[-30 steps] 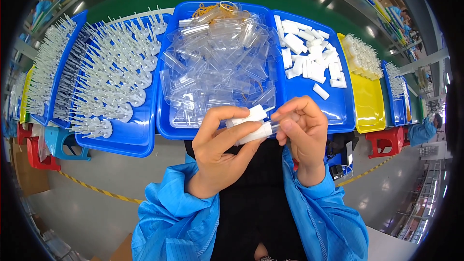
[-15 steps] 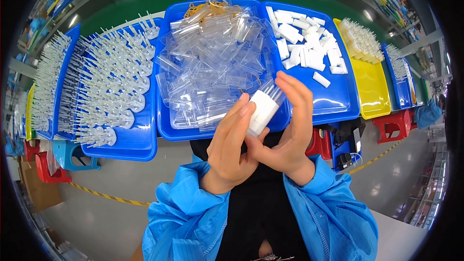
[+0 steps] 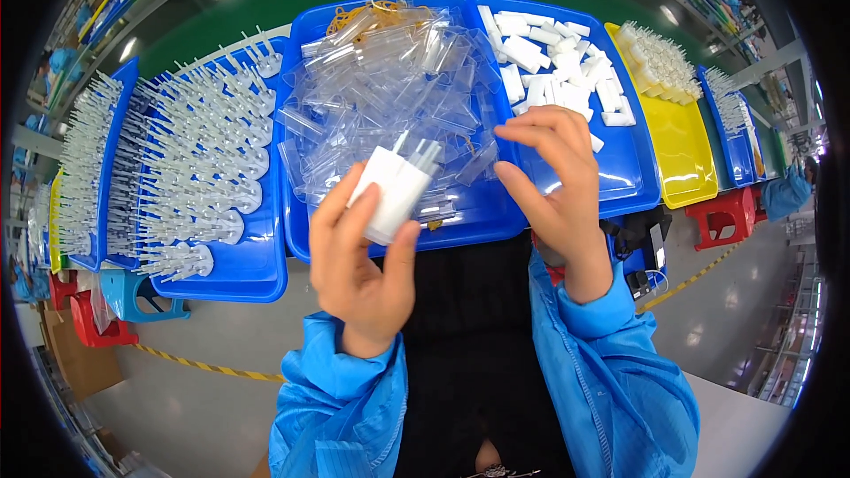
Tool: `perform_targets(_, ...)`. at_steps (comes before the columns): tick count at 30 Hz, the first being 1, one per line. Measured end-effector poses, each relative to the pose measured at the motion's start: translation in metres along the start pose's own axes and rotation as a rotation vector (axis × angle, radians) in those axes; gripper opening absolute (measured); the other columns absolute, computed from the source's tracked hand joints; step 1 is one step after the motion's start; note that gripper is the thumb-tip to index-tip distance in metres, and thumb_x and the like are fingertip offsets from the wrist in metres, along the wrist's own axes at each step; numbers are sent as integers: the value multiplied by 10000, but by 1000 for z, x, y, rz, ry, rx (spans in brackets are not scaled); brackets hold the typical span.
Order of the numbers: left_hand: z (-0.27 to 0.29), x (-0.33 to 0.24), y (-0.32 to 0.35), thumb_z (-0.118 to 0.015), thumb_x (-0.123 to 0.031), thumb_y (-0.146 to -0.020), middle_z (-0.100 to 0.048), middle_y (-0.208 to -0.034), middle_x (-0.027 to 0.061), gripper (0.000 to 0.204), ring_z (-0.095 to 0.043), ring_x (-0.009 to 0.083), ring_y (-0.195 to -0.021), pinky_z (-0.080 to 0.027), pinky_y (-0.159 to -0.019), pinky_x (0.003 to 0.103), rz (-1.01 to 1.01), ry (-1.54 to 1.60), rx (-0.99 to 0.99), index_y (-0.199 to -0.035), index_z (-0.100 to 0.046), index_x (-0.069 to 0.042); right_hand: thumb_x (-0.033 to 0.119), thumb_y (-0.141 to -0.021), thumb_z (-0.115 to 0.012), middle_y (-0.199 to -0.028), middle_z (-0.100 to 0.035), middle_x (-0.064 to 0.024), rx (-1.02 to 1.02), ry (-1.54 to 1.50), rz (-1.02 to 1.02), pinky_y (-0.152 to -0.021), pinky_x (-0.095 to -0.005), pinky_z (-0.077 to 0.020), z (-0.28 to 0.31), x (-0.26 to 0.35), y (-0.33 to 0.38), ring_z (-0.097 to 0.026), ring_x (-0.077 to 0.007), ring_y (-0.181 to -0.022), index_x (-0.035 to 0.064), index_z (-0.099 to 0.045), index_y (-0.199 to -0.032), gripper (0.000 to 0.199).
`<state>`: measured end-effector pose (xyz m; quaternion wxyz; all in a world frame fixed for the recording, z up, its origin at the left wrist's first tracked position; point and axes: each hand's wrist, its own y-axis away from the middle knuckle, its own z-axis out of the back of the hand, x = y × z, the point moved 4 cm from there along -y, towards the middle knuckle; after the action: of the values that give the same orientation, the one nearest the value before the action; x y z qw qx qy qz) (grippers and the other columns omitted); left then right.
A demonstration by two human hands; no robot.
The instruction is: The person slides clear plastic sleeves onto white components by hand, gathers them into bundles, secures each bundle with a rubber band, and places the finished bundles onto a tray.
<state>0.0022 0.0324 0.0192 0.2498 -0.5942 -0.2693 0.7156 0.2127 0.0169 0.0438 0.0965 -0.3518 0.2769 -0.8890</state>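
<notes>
Right hand (image 3: pixel 560 190) moved away, released | left hand (image 3: pixel 361 261) grasps one white bundle (image 3: pixel 390 197) | one clear-sleeve tray (image 3: pixel 487 223) beyond

The held white piece (image 3: pixel 392 196) appears to be smooth, matt plastic with translucent rods (image 3: pixel 426 156) at its end, while the heaped clear pieces (image 3: pixel 390 93) are thin, glossy, transparent plastic and the loose white blocks (image 3: pixel 524 54) matt plastic. The blue tray (image 3: pixel 482 221) beneath the clear pieces and the yellow tray (image 3: pixel 676 146) are smooth, glossy plastic, as is the red stool (image 3: pixel 719 209) at right. The blue sleeves (image 3: pixel 615 381) are creased cloth with a faint sheen; the grey floor (image 3: pixel 217 420) is smooth and lightly reflective.
</notes>
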Motion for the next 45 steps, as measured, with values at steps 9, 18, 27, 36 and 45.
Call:
perform_targets(9,9,14,2,-659,38,-831,-559,-1219,218,196,-581,301,-1123,-534,-912,389,300,519,25,-1025,-638,20,106,-677,-774,-970,-582,-45,141,328,53,-994,-442,-290,-12,-5,-1,-528,-251,-1020,106,-670,-959,301)
perform_targets(18,5,7,3,-750,18,-776,-576,-1143,172,189,-589,354,-1128,-522,-925,420,247,439,-26,-930,-647,-15,107,-718,-752,-943,-624,-55,99,249,33,-959,-423,-322,-21,-9,-1,-571,-229,-939,91,-694,-980,269)
perform_targets(27,-7,-2,3,-801,29,-703,-582,-1098,169,320,-628,343,-1051,-535,-887,396,72,254,26,-982,-648,8,89,-773,-715,-1171,-662,-140,103,-651,-144,-1058,-454,-362,-7,27,9,-603,-275,-1144,30,-685,-1043,278)
perform_targets(36,-9,-4,2,-748,60,-736,-543,-1106,140,316,-613,305,-1054,-520,-858,339,77,171,23,-1031,-647,7,84,-752,-708,-1178,-657,-160,139,-603,10,-1023,-481,-398,3,41,13,-626,-296,-1114,27,-681,-1036,291)
perform_targets(45,-10,-2,-1,-705,57,-793,-529,-1160,123,249,-594,217,-1052,-492,-888,309,427,560,102,-1021,-615,11,-27,-732,-704,-1013,-675,-150,177,-411,66,-739,-342,-509,3,41,15,-653,-269,-823,-7,-645,-1095,368)
